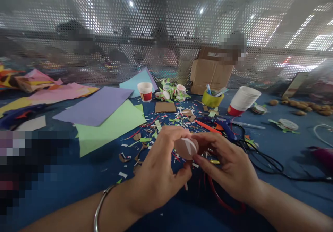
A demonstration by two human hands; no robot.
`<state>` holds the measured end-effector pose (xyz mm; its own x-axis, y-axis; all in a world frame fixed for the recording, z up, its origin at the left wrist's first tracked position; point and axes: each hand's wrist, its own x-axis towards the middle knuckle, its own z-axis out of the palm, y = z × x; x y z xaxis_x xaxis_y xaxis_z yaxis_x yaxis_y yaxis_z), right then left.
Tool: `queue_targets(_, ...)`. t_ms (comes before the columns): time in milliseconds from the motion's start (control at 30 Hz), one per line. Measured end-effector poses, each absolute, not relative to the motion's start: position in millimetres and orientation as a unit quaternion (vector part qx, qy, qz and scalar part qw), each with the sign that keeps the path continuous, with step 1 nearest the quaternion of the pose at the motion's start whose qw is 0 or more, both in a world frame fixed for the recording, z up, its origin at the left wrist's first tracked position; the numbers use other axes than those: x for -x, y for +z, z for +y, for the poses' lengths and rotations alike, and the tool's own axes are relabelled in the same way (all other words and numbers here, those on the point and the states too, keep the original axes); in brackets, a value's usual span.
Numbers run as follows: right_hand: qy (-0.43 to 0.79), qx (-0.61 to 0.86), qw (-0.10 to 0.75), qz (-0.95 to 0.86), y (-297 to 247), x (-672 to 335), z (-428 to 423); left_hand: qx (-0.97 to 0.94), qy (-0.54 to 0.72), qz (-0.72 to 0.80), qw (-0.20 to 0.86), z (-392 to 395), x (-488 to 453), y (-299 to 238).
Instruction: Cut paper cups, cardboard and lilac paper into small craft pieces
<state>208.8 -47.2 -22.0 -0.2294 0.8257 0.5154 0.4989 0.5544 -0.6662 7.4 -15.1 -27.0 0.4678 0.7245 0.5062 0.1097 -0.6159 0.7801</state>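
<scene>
Round disc (186, 148) is held just above the blue table (286, 155), pinched at one edge by the closed fingers of the left hand (158, 169) and at the other by the right hand (229, 166); paper scraps (156, 127) are scattered just behind

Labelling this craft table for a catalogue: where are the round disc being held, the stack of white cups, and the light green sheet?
round disc (186, 148): head view, middle of its pale face.
stack of white cups (246, 98): head view, white side wall.
light green sheet (111, 126): head view, bare middle.
</scene>
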Motion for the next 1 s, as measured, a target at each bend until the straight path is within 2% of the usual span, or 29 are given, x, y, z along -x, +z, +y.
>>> queue_targets(67, 0.207, 0.435, 0.449, -0.752, -20.9, -208.8, -47.2, -0.767, 0.412, 0.3, 0.39, -11.2, -5.5, -23.3)
queue_targets(200, 0.229, 0.43, 0.441, -0.754, -19.5, -209.5, -46.2, -0.707, 0.322, 0.327, 0.538, -0.1, 1.4, -11.3)
queue_targets(267, 0.226, 0.432, 0.43, -0.76, -19.5, -210.4, -45.6, -0.703, 0.291, 0.321, 0.564, 4.3, 4.0, -6.5)
queue_targets(667, 0.204, 0.415, 0.375, -0.804, -16.2, -209.8, -45.7, -0.795, 0.312, 0.294, 0.43, 3.3, 12.7, -2.0)
queue_targets(867, 0.245, 0.427, 0.362, -0.792, -18.4, -219.3, -42.1, -0.777, 0.264, 0.327, 0.469, 0.7, 12.1, -3.4)
queue_targets(1000, 0.282, 0.447, 0.377, -0.761, -23.2, -225.6, -35.9, -0.706, 0.296, 0.349, 0.541, -4.3, 7.4, -14.3)
